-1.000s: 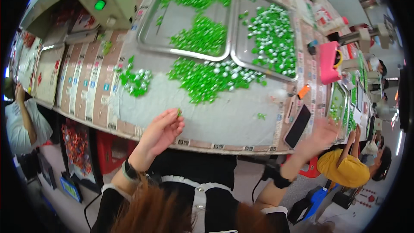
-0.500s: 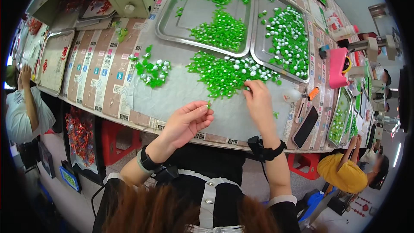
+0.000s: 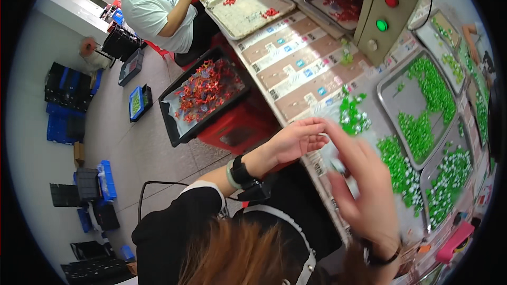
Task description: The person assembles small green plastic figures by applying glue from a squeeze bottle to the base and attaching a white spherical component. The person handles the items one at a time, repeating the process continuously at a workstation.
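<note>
While the two hands met near the middle of the frame, a small cluster of green pieces with white beads (image 3: 353, 116) lay on the table just above their fingers. The left hand (image 3: 298, 140) had its fingers curled, palm turned partly up; whether it gripped a piece could not be told, since its fingertips overlapped with the other hand. The right hand (image 3: 367, 190) was blurred, its thumb standing apart from its fingers. To its right, a larger green heap (image 3: 397, 169) spread over the pale sheet, close to two metal trays. The upper metal tray (image 3: 396, 100) held loose green pieces, and the lower metal tray (image 3: 432, 177) held green ones mixed with white.

Above the hands, the table's brown and white patterned cover (image 3: 296, 68) ran up to a beige machine (image 3: 393, 47) with a red and a green button, at upper right. At top centre, a worn tray (image 3: 243, 18) carried two small groups of red pieces, and a co-worker in a white shirt (image 3: 153, 13) sat beside it. Left of the table edge, a black crate (image 3: 179, 138) full of red and orange pieces rested above a red stool (image 3: 232, 133).
</note>
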`<action>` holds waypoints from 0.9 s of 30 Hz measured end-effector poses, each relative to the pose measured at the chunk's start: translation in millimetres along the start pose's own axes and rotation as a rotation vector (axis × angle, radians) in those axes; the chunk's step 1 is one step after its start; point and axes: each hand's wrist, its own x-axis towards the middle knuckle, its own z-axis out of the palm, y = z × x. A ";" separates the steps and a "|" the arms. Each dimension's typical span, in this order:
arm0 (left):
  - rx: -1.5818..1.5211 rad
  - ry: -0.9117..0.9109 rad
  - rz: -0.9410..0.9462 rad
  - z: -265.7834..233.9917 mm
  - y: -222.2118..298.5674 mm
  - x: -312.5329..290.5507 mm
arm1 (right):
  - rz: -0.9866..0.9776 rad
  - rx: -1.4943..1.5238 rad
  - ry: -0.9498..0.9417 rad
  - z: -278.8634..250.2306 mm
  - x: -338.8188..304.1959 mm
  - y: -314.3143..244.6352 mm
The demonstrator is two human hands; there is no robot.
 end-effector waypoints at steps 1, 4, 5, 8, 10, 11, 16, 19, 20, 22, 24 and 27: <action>0.394 -0.053 0.237 15.3 -2.2 -16.2 | -0.043 0.003 0.002 9.0 22.9 -1.2; 0.371 -0.089 0.294 38.6 -17.8 -10.9 | -0.157 -0.034 0.113 21.7 41.9 14.5; 0.225 -0.094 0.171 33.8 -22.6 -3.3 | -0.189 -0.049 0.165 20.5 39.2 23.1; 0.091 -0.187 -0.097 21.4 -39.4 5.8 | 0.014 0.145 0.281 9.7 -17.4 45.4; 0.023 -0.058 -0.284 21.8 -52.6 12.1 | 0.505 0.741 0.455 8.0 -63.5 56.4; 0.037 -0.064 -0.326 27.3 -57.4 12.3 | 0.525 0.770 0.571 9.0 -83.8 65.8; 0.145 -0.114 -0.509 51.5 -85.4 23.4 | 0.597 1.044 1.028 18.6 -155.6 86.9; 0.186 -0.170 -0.548 58.1 -96.6 26.0 | 0.557 1.094 1.085 26.7 -170.7 90.6; 0.213 -0.178 -0.557 61.4 -100.9 25.2 | 0.543 1.119 1.098 29.6 -175.8 92.7; 0.283 -0.196 -0.554 66.9 -103.3 29.1 | 0.542 1.133 1.138 30.2 -177.3 93.1; 0.385 -0.209 -0.540 70.9 -106.2 27.0 | 0.549 1.149 1.158 30.7 -179.0 92.2; 0.491 -0.219 -0.486 77.2 -108.4 27.9 | 0.521 1.228 1.136 30.4 -181.7 94.8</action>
